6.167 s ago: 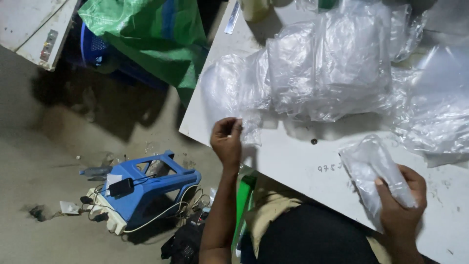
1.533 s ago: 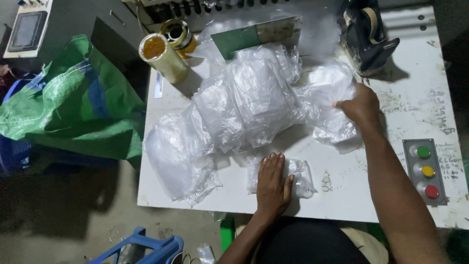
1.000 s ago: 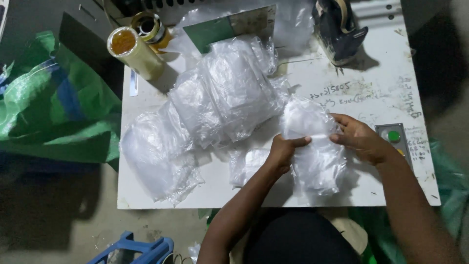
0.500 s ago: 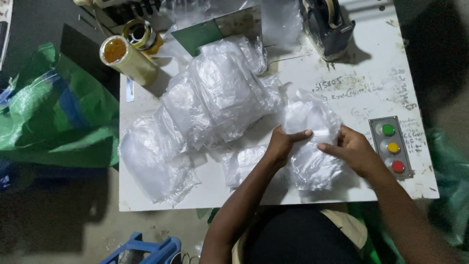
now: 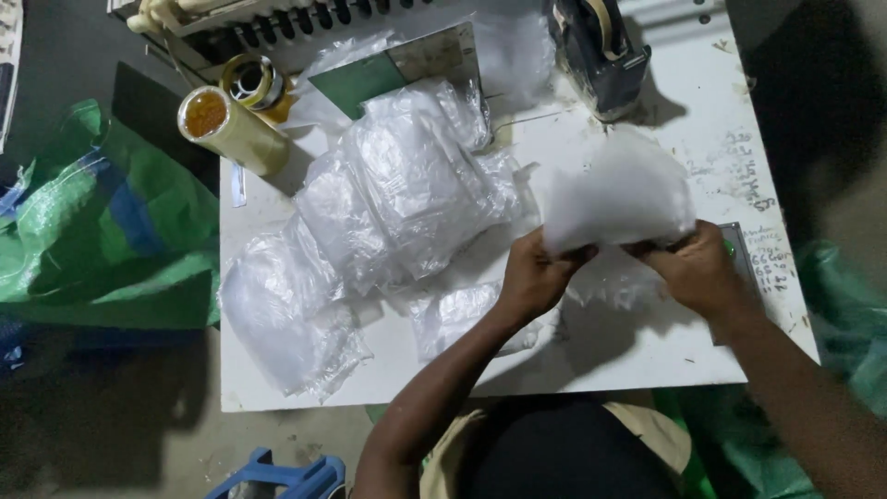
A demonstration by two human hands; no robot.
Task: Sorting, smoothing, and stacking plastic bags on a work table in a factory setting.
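Note:
Both of my hands grip one clear plastic bag [image 5: 617,196], raised off the white table [image 5: 647,360] and blurred with motion. My left hand [image 5: 531,273] pinches its lower left edge. My right hand [image 5: 695,265] pinches the lower right edge. Under the hands lies another crumpled clear bag [image 5: 462,319]. A long heap of clear plastic bags [image 5: 388,199] stretches from the table's middle down to its front left corner.
A tape dispenser [image 5: 599,51] stands at the back right. Two tape rolls [image 5: 226,125] lie at the back left beside a green plate [image 5: 397,69]. A green woven sack [image 5: 102,236] sits on the floor at left, a blue stool [image 5: 277,476] below.
The bag has been lifted off the table and spread out between my hands. Earlier my right hand took it from the pile at right while my left hand rested on a flat bag.

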